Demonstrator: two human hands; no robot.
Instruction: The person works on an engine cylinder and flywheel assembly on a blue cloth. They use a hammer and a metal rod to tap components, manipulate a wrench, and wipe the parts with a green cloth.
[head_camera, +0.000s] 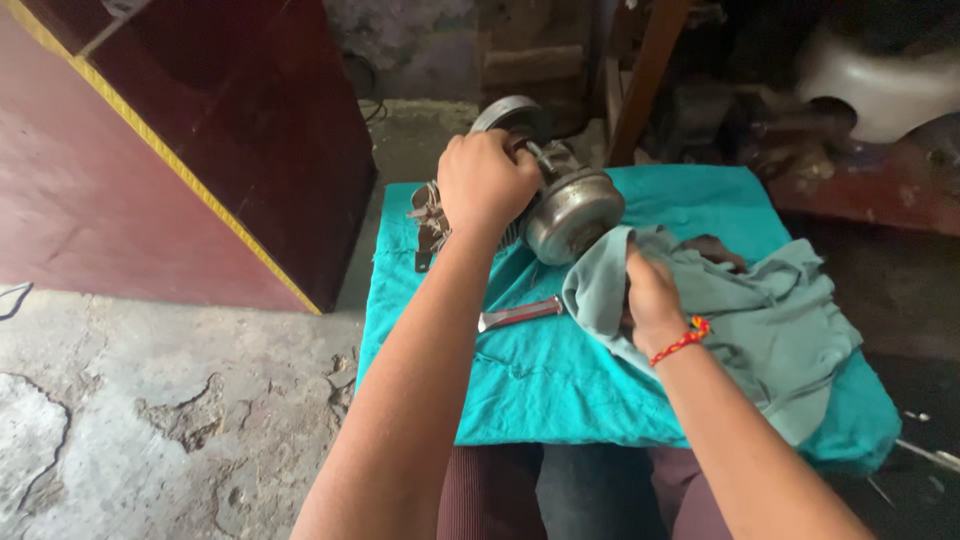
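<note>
Left hand (485, 182) atop metal motor (560, 205), right hand (650, 300) with grey rag (770, 320) just beside.

Just one view here, shot from a head-worn camera that's aimed steeply down and forward over both forearms. The teal cloth-covered work surface (560, 400) is seen close up at centre, with cracked grey concrete floor (150, 420) caught at left. No second view is given.
</note>
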